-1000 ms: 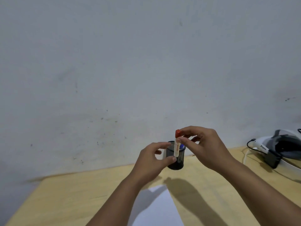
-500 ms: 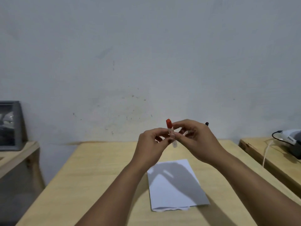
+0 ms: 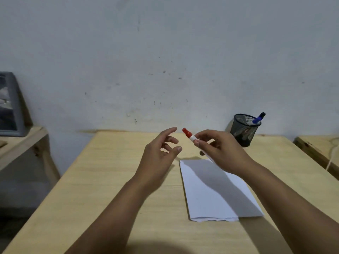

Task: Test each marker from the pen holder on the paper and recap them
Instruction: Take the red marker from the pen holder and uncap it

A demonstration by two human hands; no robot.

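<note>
Right grip: the right hand (image 3: 220, 151) pinches the red-capped marker (image 3: 190, 137) between thumb and fingers, raised above the tabletop (image 3: 113, 171).
Left grip: the left hand (image 3: 157, 153) hangs open just left of the marker's cap, fingers spread and curled a little, holding nothing and apart from the marker.
Marker axis: the long axis runs on a slant; the red cap (image 3: 186, 132) points up and to the left, away from the right grip toward the wall, while the white barrel passes down and right into the fingers, its lower end hidden behind the hand.
Cap: on the marker.
Paper: a white sheet (image 3: 216, 191) lies flat on the tabletop below and toward the person from the right grip, partly in the shadow of the hand and forearm.
Pen holder: a black mesh cup (image 3: 243, 130) stands upright beyond and to the right of the right grip, near the wall; a blue-capped marker (image 3: 257, 119) leans out over its right rim, cap upward.
Surface: pale wood tabletop with visible grain.
Room: a light grey wall (image 3: 165, 52) with small dark marks behind the tabletop; a lower wooden shelf (image 3: 18, 142) far left of the left grip carries a grey box (image 3: 11, 107); another wooden surface (image 3: 319, 147) sits far right.
</note>
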